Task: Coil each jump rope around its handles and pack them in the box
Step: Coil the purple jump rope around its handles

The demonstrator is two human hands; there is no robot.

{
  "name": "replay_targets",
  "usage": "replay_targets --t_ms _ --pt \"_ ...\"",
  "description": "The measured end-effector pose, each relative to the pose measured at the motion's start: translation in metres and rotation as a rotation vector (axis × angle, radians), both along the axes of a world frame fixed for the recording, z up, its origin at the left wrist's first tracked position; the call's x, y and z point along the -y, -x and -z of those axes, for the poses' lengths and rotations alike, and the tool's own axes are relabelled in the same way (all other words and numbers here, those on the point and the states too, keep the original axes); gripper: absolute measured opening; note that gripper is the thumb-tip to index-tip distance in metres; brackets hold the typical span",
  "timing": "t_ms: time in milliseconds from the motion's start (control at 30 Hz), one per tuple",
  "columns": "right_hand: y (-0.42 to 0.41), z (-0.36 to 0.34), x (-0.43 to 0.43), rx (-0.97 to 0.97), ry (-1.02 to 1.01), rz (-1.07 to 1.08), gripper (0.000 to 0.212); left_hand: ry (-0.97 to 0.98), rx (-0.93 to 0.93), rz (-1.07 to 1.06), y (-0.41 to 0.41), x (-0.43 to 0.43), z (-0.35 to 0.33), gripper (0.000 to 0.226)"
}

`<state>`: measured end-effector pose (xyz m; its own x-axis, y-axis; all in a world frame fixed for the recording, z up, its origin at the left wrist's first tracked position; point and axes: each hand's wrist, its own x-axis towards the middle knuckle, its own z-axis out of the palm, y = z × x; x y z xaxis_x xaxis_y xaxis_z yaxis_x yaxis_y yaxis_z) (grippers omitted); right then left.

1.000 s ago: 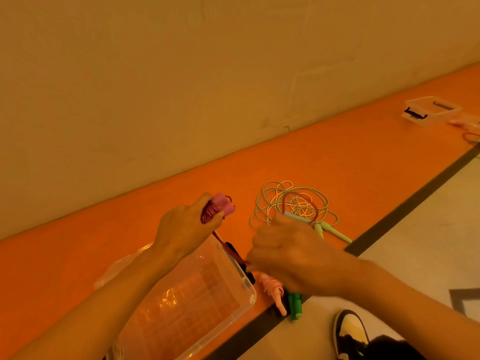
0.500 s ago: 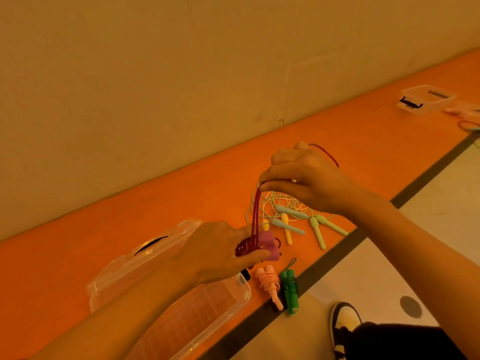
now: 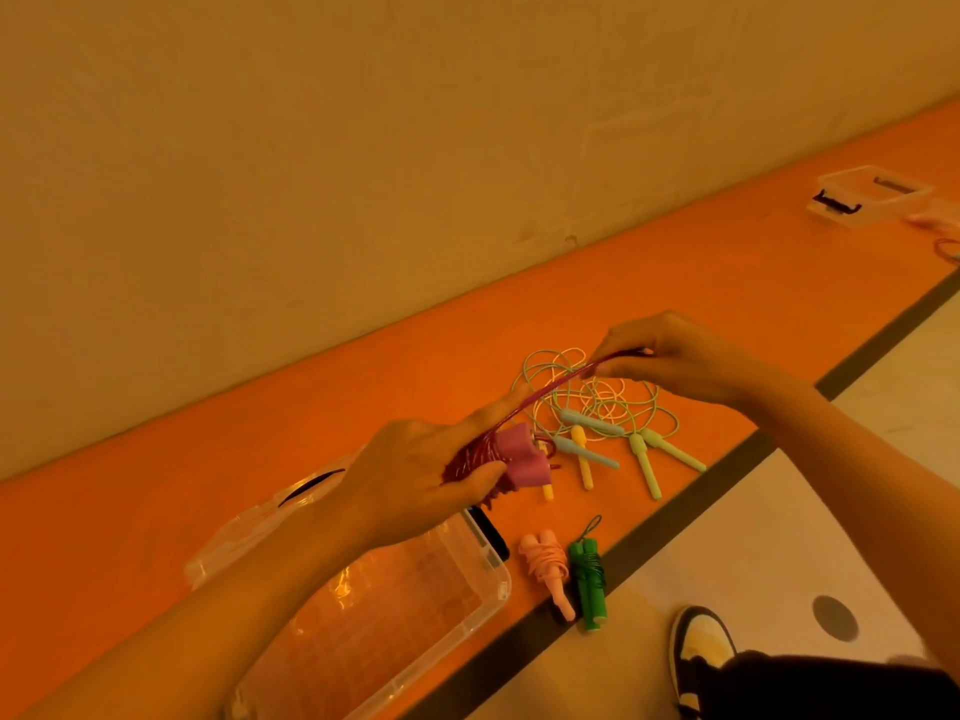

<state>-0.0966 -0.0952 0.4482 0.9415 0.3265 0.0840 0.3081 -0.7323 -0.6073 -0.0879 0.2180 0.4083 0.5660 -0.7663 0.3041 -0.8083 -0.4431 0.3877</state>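
Since half a second ago, my right hand [image 3: 670, 363] has swung from above my left hand [image 3: 415, 475] out to the right. The dark red rope [image 3: 540, 400] it pinches now slants up and right, taut. My left hand grips the paired pink handles [image 3: 519, 457], half-wound, ends pointing right, above the box's [image 3: 488, 558] far corner.

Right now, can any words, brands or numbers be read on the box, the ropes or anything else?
No text is readable. The clear box, the magenta handles and the shoe show no words or numbers; the far box is too small to tell.
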Motion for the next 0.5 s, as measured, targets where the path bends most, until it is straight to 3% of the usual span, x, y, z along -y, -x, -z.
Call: replay_targets --t_ms 100,233,500 --pt "0.001 -0.007 0.012 -0.057 -0.095 0.03 0.026 -0.004 -0.083 -0.01 -0.001 -0.002 0.004 0.058" --pt "0.0 -0.01 0.016 -0.045 -0.128 0.033 0.016 -0.072 -0.061 0.029 0.005 0.003 0.001 0.065" --pt "-0.02 0.016 0.002 0.077 -0.21 0.091 0.012 -0.097 0.234 0.273 0.015 0.017 -0.016 0.062"
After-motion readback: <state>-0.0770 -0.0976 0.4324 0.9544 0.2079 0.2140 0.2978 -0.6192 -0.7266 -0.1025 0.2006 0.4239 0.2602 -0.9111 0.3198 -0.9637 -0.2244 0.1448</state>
